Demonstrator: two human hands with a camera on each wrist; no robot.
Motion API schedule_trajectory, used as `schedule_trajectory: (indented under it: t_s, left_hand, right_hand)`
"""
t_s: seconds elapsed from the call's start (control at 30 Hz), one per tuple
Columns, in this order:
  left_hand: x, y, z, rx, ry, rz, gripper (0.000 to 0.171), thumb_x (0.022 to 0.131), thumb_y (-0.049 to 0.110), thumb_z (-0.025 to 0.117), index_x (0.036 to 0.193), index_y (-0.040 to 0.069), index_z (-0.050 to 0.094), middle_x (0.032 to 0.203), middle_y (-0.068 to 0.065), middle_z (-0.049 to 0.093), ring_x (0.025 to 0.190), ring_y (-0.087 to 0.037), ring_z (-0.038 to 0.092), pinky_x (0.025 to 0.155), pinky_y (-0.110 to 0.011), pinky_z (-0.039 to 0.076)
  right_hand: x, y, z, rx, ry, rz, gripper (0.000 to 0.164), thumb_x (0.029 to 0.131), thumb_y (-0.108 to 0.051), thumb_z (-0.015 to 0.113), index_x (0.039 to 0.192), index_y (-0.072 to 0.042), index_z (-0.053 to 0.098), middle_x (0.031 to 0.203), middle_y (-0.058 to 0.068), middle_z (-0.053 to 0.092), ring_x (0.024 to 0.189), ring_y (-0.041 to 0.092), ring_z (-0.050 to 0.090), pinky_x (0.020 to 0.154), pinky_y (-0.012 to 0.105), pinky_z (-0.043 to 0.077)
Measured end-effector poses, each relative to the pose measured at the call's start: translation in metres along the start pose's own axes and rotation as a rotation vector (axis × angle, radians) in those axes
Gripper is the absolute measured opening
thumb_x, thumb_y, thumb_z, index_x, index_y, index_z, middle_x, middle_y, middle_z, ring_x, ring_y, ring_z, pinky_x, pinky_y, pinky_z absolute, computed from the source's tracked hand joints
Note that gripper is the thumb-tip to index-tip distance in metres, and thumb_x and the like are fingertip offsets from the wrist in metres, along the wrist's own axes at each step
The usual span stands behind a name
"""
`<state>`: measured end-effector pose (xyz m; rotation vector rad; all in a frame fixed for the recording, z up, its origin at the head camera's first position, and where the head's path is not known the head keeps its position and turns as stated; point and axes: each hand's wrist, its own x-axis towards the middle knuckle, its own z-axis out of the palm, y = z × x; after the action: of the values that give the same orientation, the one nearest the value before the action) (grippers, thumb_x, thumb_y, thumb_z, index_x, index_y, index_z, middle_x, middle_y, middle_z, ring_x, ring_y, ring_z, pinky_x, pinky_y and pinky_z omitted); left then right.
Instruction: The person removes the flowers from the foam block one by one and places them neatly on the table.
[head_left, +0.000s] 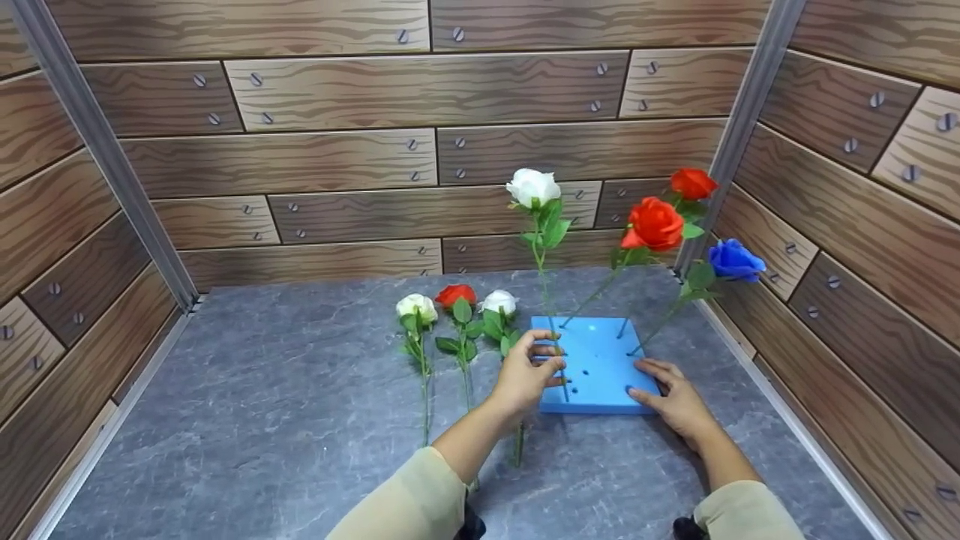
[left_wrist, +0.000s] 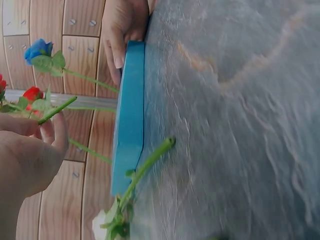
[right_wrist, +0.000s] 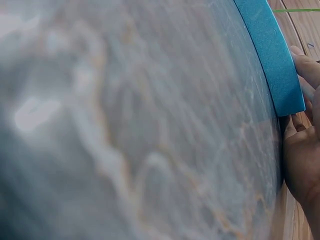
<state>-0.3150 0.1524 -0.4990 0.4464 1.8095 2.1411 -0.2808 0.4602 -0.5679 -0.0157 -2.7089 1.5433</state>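
Observation:
My left hand (head_left: 523, 373) pinches the stem of a white rose (head_left: 533, 187) above the blue foam block (head_left: 607, 382). In the left wrist view the cut stem end (left_wrist: 60, 108) sticks out past the fingers, apart from the block. My right hand (head_left: 679, 401) grips the block at its near right side, as the right wrist view also shows at the block's corner (right_wrist: 290, 100). Two red roses (head_left: 654, 225) and a blue rose (head_left: 736, 260) stand tilted in the block. Several small holes (head_left: 586, 372) show in its top.
Left of the block lie a cream rose (head_left: 416, 307), a red rose (head_left: 456, 295) and another white rose (head_left: 499, 302), stems toward me. They rest on the grey marbled table (head_left: 300, 397). Wood-patterned walls (head_left: 337, 157) stand at the back and both sides.

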Motion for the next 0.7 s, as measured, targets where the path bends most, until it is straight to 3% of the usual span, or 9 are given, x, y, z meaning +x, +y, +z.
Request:
schedule_trajectory:
  t_s: [0.13, 0.3, 0.5, 0.7]
  left_hand:
    - [-0.003, 0.002, -0.007, 0.012, 0.008, -0.014, 0.035, 0.108, 0.001, 0.062, 0.14, 0.014, 0.061, 0.127, -0.014, 0.064, 0.116, -0.035, 0.068, 0.091, -0.041, 0.067]
    - [-0.006, 0.004, -0.014, -0.013, -0.002, -0.015, 0.035, 0.108, -0.004, 0.058, 0.139, 0.012, 0.059, 0.129, -0.018, 0.062, 0.107, -0.026, 0.065, 0.084, -0.036, 0.064]
    - [-0.01, 0.009, -0.027, 0.004, -0.028, -0.033, 0.039, 0.108, -0.001, 0.061, 0.144, 0.012, 0.056, 0.135, -0.023, 0.061, 0.105, -0.022, 0.065, 0.088, -0.04, 0.065]
    - [-0.021, 0.011, -0.048, 0.04, -0.026, -0.053, 0.047, 0.105, -0.003, 0.064, 0.147, 0.015, 0.053, 0.123, -0.015, 0.067, 0.105, -0.025, 0.069, 0.083, -0.034, 0.064]
  right_hand:
    - [0.0, -0.001, -0.001, -0.006, 0.0, 0.006, 0.074, 0.104, -0.028, 0.076, 0.164, 0.0, 0.042, 0.173, 0.023, 0.028, 0.165, 0.048, 0.022, 0.134, 0.059, 0.025]
    - [0.0, -0.003, -0.003, -0.022, 0.004, 0.012, 0.074, 0.104, -0.028, 0.076, 0.164, -0.001, 0.043, 0.173, 0.022, 0.028, 0.166, 0.046, 0.022, 0.134, 0.056, 0.026]
    - [-0.002, -0.003, -0.003, -0.036, 0.002, 0.01, 0.074, 0.104, -0.029, 0.076, 0.164, 0.0, 0.043, 0.173, 0.023, 0.027, 0.166, 0.048, 0.021, 0.134, 0.06, 0.025]
    - [0.0, -0.002, 0.0, -0.042, -0.009, 0.012, 0.074, 0.105, -0.028, 0.075, 0.165, 0.0, 0.042, 0.174, 0.023, 0.026, 0.165, 0.048, 0.022, 0.133, 0.061, 0.027]
